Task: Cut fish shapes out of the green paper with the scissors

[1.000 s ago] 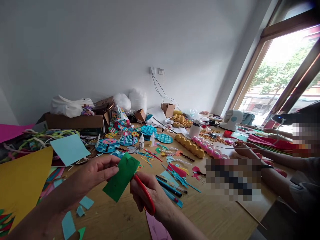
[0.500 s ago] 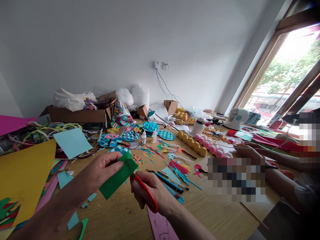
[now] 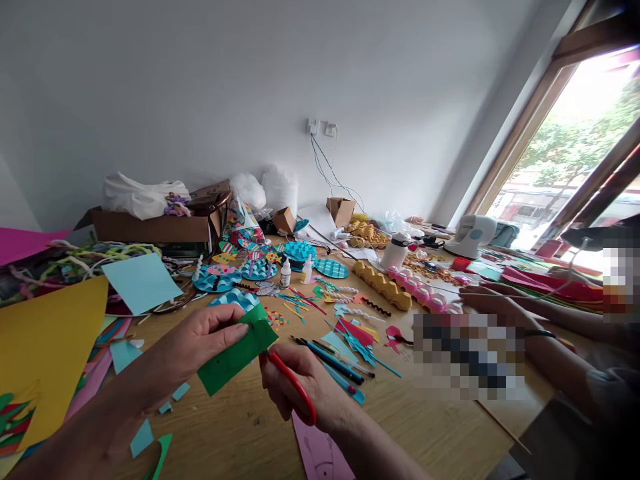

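My left hand (image 3: pixel 215 337) pinches a green paper piece (image 3: pixel 233 360) by its upper edge, thumb on top. Red-handled scissors (image 3: pixel 300 397) are gripped in my right hand (image 3: pixel 297 380), with their blades at the right edge of the green paper. Under my right forearm lies a pink sheet (image 3: pixel 317 450) with pencil lines. Several pens (image 3: pixel 340 363) rest just beyond my right hand. A curved green scrap (image 3: pixel 163 457) and light blue scraps (image 3: pixel 142 438) are on the table below my left forearm.
Yellow paper (image 3: pixel 55 353) and a light blue sheet (image 3: pixel 143 283) lie left. Glue bottles (image 3: pixel 285 274), blue decorated discs (image 3: pixel 333 268) and egg-carton strips (image 3: pixel 383 287) stand further back. At the right, another person's hands (image 3: pixel 493 300) reach over the table beside a thin stick (image 3: pixel 503 427).
The green paper has tilted slightly, and the scissors' blades sit a little differently at its right edge. The whole view has shifted slightly.
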{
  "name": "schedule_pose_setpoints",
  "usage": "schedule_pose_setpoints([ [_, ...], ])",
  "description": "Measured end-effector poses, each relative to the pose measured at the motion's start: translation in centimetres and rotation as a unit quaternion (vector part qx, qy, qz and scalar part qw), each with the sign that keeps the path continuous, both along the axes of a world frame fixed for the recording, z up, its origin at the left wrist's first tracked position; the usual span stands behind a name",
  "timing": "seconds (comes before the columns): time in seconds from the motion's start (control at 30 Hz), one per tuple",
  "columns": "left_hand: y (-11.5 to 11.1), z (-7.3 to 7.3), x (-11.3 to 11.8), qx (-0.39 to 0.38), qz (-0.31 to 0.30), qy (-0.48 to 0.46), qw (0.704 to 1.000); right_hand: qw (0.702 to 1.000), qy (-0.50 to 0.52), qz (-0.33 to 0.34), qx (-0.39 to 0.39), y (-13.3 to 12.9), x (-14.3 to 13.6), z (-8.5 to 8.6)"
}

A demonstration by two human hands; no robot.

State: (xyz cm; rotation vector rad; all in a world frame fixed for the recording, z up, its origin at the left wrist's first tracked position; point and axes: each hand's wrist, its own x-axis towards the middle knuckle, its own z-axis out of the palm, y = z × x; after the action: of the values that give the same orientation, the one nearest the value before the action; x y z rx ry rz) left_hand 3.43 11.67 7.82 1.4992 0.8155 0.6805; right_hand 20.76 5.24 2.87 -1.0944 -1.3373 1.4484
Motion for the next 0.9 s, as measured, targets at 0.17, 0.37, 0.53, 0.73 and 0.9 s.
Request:
schedule_pose_setpoints([
  [0.17,0.2,-0.6,-0.3,0.038,0.013,0.006,0.999,1.0,0.001,0.002,0.0,0.0,0.0,-0.2],
  [0.37,0.5,-1.0,-0.2,0.047,0.024,0.01,0.999,1.0,-0.007,0.007,-0.004,0.0,0.1,-0.3],
  [0.53,0.3,-0.8,-0.1,0.031,0.028,-0.008,0.999,1.0,-0.002,0.007,0.003,0.1,-0.1,-0.3],
  [0.73,0.2,-0.9,-0.1,-0.002,0.037,-0.034,0.999,1.0,-0.003,0.008,0.014,0.1,0.1,-0.8],
  [0.9,0.4,-1.2,-0.2,-0.014,0.04,-0.043,0.998,1.0,-0.004,-0.008,0.007,0.0,-0.2,-0.7],
])
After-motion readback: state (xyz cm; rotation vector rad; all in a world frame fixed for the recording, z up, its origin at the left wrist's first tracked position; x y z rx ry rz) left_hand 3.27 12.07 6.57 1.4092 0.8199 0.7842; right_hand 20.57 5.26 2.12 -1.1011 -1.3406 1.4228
